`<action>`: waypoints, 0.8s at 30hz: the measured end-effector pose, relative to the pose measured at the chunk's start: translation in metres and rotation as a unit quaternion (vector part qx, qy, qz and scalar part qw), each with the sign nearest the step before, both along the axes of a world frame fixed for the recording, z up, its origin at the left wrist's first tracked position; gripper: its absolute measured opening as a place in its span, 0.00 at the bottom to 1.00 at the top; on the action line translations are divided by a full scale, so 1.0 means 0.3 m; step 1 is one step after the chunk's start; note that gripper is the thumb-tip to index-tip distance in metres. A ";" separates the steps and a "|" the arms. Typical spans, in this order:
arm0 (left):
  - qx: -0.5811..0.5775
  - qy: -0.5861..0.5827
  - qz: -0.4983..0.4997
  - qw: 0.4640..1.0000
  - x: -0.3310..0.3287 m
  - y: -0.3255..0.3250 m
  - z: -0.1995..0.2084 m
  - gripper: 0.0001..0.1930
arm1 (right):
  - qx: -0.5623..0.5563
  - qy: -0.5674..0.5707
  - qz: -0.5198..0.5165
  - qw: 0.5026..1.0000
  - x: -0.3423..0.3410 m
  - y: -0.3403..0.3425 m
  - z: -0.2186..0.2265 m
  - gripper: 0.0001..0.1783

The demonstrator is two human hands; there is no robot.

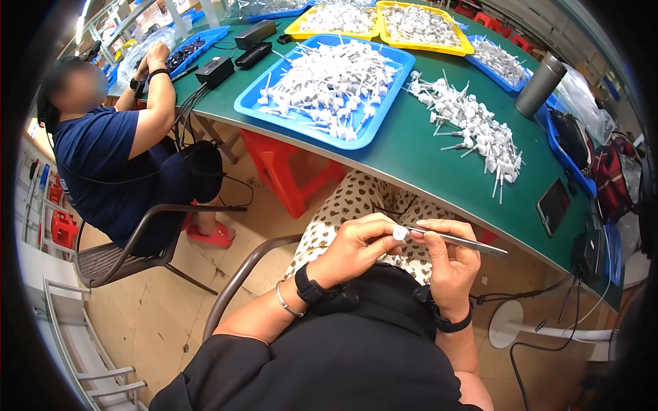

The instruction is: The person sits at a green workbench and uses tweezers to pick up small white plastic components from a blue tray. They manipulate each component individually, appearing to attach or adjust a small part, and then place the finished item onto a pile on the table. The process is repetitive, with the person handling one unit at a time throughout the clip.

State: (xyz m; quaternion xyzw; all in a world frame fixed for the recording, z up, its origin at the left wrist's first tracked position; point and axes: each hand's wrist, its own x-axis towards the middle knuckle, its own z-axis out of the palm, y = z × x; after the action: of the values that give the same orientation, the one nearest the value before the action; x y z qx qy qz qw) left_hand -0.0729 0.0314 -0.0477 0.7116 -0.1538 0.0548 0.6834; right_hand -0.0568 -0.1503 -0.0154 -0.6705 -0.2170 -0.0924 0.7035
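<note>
Over my lap, my left hand pinches a small round white plastic part between thumb and fingertips. My right hand grips a pair of grey metal tweezers, whose tip end reaches to the white part. Whether the tips touch it is too small to tell. On the green table ahead, a blue tray holds a heap of white parts with thin stems. To its right, a loose pile of similar white parts lies directly on the tabletop.
Two yellow trays of parts stand at the back. A dark metal flask and a phone are at the right. Black power boxes with cables lie left. A co-worker sits at the left; a red stool stands under the table.
</note>
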 end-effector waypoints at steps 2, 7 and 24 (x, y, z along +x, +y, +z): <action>-0.007 0.014 -0.003 1.000 0.000 -0.001 -0.004 0.06 | -0.016 -0.005 0.002 1.000 0.003 -0.004 -0.003 0.07; 0.004 0.017 -0.007 1.000 0.002 0.000 0.003 0.09 | 0.013 0.006 0.004 1.000 0.004 -0.003 -0.005 0.07; 0.101 -0.103 0.079 0.986 0.009 -0.004 -0.019 0.07 | 0.045 0.039 0.014 0.998 0.014 -0.007 -0.011 0.09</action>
State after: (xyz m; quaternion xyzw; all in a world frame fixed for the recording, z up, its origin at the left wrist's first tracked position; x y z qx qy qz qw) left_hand -0.0704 0.0302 -0.0534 0.7776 -0.1714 0.1658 0.5818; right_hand -0.0526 -0.1523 -0.0186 -0.6383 -0.1943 -0.0663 0.7419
